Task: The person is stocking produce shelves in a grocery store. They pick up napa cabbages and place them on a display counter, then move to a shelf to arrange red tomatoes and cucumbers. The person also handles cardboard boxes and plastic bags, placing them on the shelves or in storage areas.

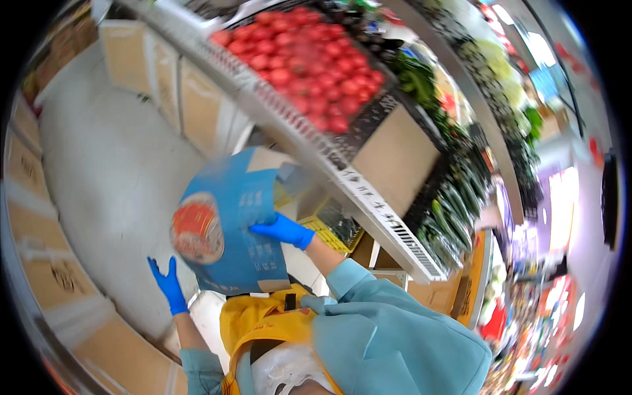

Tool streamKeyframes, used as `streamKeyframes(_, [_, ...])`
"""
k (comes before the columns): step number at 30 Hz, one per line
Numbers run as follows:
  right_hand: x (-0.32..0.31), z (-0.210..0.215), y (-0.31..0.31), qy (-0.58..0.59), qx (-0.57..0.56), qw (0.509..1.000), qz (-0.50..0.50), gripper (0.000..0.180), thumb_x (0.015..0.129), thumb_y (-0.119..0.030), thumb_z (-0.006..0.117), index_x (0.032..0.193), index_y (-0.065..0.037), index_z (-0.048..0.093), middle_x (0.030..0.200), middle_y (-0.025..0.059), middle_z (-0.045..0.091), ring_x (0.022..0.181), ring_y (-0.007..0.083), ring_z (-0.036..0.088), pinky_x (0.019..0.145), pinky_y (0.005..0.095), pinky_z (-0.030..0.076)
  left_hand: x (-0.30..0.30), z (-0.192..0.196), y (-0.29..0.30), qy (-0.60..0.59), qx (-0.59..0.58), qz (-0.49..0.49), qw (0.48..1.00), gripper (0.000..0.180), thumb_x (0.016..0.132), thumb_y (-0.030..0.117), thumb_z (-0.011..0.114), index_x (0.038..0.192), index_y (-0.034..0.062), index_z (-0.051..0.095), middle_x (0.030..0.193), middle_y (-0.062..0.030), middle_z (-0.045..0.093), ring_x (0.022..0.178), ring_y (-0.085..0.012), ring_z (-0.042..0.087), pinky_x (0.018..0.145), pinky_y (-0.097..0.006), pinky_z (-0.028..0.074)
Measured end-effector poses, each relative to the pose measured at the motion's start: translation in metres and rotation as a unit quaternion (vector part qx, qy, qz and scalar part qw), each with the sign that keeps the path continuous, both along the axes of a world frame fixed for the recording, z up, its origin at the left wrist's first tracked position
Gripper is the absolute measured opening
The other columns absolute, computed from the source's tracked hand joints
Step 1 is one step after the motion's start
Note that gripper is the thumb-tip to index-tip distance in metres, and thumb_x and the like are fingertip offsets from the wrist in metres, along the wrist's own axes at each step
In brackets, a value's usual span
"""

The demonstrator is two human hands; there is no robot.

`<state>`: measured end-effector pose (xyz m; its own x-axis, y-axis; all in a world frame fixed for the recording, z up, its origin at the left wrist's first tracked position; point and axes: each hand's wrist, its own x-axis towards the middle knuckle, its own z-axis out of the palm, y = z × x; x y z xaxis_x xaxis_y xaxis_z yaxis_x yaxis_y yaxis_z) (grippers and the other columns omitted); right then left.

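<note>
A blue cardboard box (237,227) with a round red food picture stands tilted in front of my body. My right hand (286,230), in a blue glove, lies on the box near its right edge, fingers stretched to the left and close together. To the left of the box, my gloved left hand (169,284) is held apart from it, thumb and fingers spread, with nothing in it. The box's underside is hidden. I wear a yellow apron (263,329) over light blue sleeves.
A slanted produce stand (368,197) runs along my right, with red tomatoes (303,66), a brown cardboard sheet (398,151) and wrapped cucumbers (454,210). Below it sits a yellow crate (329,240). Cardboard boxes (66,276) line the grey floor (112,164) at left.
</note>
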<state>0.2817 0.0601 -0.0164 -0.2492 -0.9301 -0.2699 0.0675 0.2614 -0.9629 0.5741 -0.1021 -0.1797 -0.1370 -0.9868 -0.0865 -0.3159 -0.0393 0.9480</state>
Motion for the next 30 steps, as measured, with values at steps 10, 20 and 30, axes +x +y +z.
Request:
streamKeyframes(10, [-0.064, 0.038, 0.074, 0.002, 0.056, 0.993, -0.106, 0.041, 0.081, -0.023, 0.065, 0.117, -0.003, 0.057, 0.110, 0.0097, 0.060, 0.097, 0.0154, 0.055, 0.087, 0.0314, 0.044, -0.089, 0.071, -0.017, 0.224, 0.166, -0.297, 0.913, 0.036, 0.087, 0.018, 0.056, 0.117, -0.0006, 0.052, 0.107, -0.0069, 0.059, 0.095, -0.0139, 0.055, 0.084, -0.028, 0.044])
streamKeyframes(20, [-0.081, 0.058, 0.112, 0.019, 0.078, 0.986, -0.147, 0.043, 0.081, -0.022, 0.064, 0.119, -0.004, 0.055, 0.115, 0.0081, 0.058, 0.103, 0.0156, 0.053, 0.092, 0.0316, 0.041, -0.116, 0.116, -0.011, 0.377, 0.418, -0.304, 0.769, 0.043, 0.088, 0.020, 0.054, 0.125, 0.0008, 0.045, 0.119, -0.0088, 0.054, 0.108, -0.0184, 0.053, 0.092, -0.030, 0.041])
streamKeyframes(30, [-0.088, 0.052, 0.107, -0.031, 0.029, 0.965, -0.259, 0.044, 0.084, -0.029, 0.060, 0.118, -0.003, 0.055, 0.110, 0.0060, 0.059, 0.099, 0.0145, 0.053, 0.088, 0.0289, 0.041, -0.115, 0.155, 0.006, 0.281, 0.297, -0.319, 0.855, 0.038, 0.087, 0.017, 0.057, 0.121, 0.0023, 0.050, 0.114, -0.0084, 0.057, 0.103, -0.0181, 0.056, 0.087, -0.031, 0.045])
